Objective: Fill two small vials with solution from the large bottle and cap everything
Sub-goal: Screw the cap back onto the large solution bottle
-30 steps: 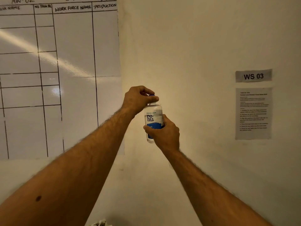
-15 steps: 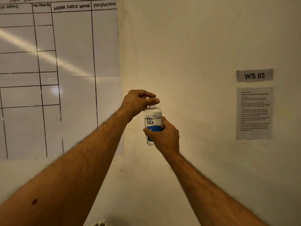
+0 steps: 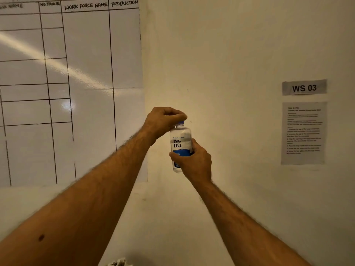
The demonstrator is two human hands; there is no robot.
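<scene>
Blue cap mostly hidden, seemingly gripped.

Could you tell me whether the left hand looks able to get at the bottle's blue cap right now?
Probably yes: the left hand is already curled over the cap, nothing lies between them, and the right hand holds the bottle upright lower down.

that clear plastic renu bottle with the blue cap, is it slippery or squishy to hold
The clear plastic bottle with the blue label probably gives a little if squeezed. The right hand wraps its lower half, so slipping looks unlikely. The left hand pinches the blue cap; twisting might turn the smooth body.
</scene>
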